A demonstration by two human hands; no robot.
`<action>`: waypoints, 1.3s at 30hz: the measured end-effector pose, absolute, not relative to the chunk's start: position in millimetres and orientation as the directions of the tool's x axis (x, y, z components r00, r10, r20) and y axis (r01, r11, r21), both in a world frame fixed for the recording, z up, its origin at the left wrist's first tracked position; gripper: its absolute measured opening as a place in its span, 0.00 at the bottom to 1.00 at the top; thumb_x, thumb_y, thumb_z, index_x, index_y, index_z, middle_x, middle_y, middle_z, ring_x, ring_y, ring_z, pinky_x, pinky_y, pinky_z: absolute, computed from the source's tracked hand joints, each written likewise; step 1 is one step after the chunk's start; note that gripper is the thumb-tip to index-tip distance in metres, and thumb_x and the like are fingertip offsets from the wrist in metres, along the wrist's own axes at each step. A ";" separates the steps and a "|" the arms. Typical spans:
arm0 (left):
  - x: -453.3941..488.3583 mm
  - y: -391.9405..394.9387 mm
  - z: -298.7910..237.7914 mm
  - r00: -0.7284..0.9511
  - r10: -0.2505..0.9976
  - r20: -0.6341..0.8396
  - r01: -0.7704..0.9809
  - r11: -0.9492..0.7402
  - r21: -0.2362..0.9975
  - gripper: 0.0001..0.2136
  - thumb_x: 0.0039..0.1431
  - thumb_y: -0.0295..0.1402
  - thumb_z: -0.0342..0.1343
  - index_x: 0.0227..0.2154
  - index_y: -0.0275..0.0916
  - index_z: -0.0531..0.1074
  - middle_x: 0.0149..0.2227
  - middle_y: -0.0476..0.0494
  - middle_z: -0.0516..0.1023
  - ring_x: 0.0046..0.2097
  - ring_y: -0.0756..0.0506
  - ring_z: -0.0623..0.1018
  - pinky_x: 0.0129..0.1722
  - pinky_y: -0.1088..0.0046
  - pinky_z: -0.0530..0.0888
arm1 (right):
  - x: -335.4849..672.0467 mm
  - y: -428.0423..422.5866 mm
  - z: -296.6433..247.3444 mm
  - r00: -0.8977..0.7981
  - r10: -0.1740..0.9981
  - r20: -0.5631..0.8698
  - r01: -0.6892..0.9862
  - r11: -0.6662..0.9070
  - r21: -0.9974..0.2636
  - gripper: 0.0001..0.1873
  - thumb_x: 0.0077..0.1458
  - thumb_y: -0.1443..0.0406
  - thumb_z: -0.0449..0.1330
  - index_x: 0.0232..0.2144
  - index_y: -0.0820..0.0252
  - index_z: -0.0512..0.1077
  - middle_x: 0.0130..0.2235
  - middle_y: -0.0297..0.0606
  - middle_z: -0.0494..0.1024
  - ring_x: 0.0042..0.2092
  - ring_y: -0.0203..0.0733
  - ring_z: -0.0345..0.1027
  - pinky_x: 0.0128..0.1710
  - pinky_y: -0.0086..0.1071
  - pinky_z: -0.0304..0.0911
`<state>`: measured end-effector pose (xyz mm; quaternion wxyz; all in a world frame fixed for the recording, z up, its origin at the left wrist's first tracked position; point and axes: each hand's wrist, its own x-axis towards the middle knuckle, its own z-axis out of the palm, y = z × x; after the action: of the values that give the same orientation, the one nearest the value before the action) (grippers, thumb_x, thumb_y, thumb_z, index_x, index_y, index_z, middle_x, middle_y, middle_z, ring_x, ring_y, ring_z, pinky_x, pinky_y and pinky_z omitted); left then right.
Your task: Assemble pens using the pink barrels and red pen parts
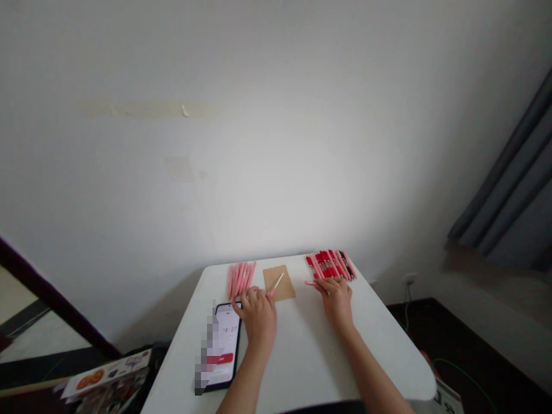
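Observation:
My left hand [261, 316] is over the table beside the phone, its thumb side closed on the pink end of a slim pen-like piece [279, 282]. The pale tip of this piece points up and right, over a brown paper sheet [287, 292]. Its lower end is hidden by my fingers. Pinched in the fingertips of my right hand [336, 296] is a small pink piece [309, 283], perhaps a pen cap; most of it is covered. Just beyond that hand lies a row of red, pink and black pens [328, 264]. Several pink pen barrels [241, 276] lie beyond my left hand.
A phone [224, 345] with a lit screen lies at the left of the white table [302, 356]. The table's far edge is near the wall [276, 144]. Grey curtains [513, 195] hang at right, and a printed box [107, 374] stands low at left.

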<state>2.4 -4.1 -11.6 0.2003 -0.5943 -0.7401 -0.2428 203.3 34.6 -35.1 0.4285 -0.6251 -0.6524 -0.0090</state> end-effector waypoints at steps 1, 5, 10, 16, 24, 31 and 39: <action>2.3 -4.2 -11.0 -0.229 0.780 0.583 0.973 0.199 0.115 0.16 0.62 0.34 0.40 0.36 0.34 0.73 0.43 0.37 0.73 0.50 0.37 0.67 0.53 0.48 0.61 | 203.5 34.9 -35.5 0.148 0.812 0.564 0.824 0.215 -0.525 0.20 0.64 0.55 0.47 0.38 0.51 0.79 0.40 0.40 0.80 0.46 0.48 0.61 0.46 0.39 0.47; 2.3 -4.5 -10.5 -0.245 0.783 0.571 0.968 0.232 0.098 0.17 0.62 0.33 0.39 0.38 0.33 0.73 0.44 0.36 0.72 0.51 0.36 0.66 0.53 0.46 0.61 | 203.9 35.6 -36.7 0.136 0.817 0.560 0.820 0.225 -0.527 0.21 0.64 0.55 0.47 0.38 0.51 0.79 0.40 0.39 0.80 0.45 0.48 0.61 0.46 0.39 0.47; 7.0 -8.0 -7.1 -0.195 0.813 0.548 0.981 0.165 0.103 0.17 0.62 0.37 0.41 0.34 0.35 0.74 0.46 0.36 0.72 0.52 0.36 0.65 0.55 0.45 0.57 | 202.9 34.0 -34.3 0.132 0.818 0.560 0.819 0.228 -0.526 0.23 0.64 0.54 0.46 0.38 0.52 0.79 0.40 0.40 0.80 0.45 0.48 0.61 0.46 0.40 0.48; 8.7 -10.9 -2.8 -0.194 0.832 0.520 0.981 0.156 0.116 0.15 0.60 0.37 0.44 0.36 0.36 0.74 0.46 0.37 0.72 0.52 0.37 0.66 0.56 0.44 0.56 | 201.8 31.4 -30.6 0.127 0.814 0.566 0.817 0.238 -0.525 0.22 0.63 0.54 0.47 0.37 0.53 0.79 0.39 0.41 0.80 0.45 0.48 0.62 0.46 0.40 0.49; 7.2 -9.4 -6.3 -0.198 0.828 0.524 0.980 0.167 0.108 0.14 0.58 0.38 0.45 0.36 0.36 0.73 0.46 0.36 0.71 0.53 0.36 0.65 0.56 0.43 0.55 | 201.7 31.5 -30.2 0.120 0.822 0.557 0.819 0.235 -0.523 0.17 0.62 0.56 0.51 0.37 0.52 0.79 0.39 0.39 0.80 0.44 0.49 0.63 0.45 0.41 0.50; 1.8 -3.3 -12.1 -0.174 0.813 0.555 0.980 0.087 0.180 0.13 0.58 0.39 0.47 0.38 0.39 0.73 0.46 0.38 0.70 0.52 0.37 0.65 0.55 0.47 0.56 | 200.3 31.7 -30.9 0.094 0.841 0.532 0.823 0.235 -0.517 0.13 0.60 0.59 0.54 0.38 0.51 0.79 0.39 0.38 0.80 0.45 0.49 0.62 0.45 0.40 0.51; 2.4 0.6 -13.9 -0.069 0.846 0.529 0.923 -0.147 0.355 0.09 0.50 0.38 0.60 0.36 0.50 0.77 0.49 0.45 0.71 0.54 0.40 0.65 0.56 0.51 0.56 | 194.4 28.1 -27.8 -0.039 0.880 0.473 0.790 0.317 -0.525 0.09 0.56 0.63 0.59 0.36 0.48 0.79 0.38 0.36 0.80 0.46 0.48 0.61 0.47 0.39 0.51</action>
<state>2.4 0.6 -13.9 0.0578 -0.6798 -0.6506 -0.3334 194.4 28.1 -27.8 0.3778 -0.5812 -0.7182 0.0597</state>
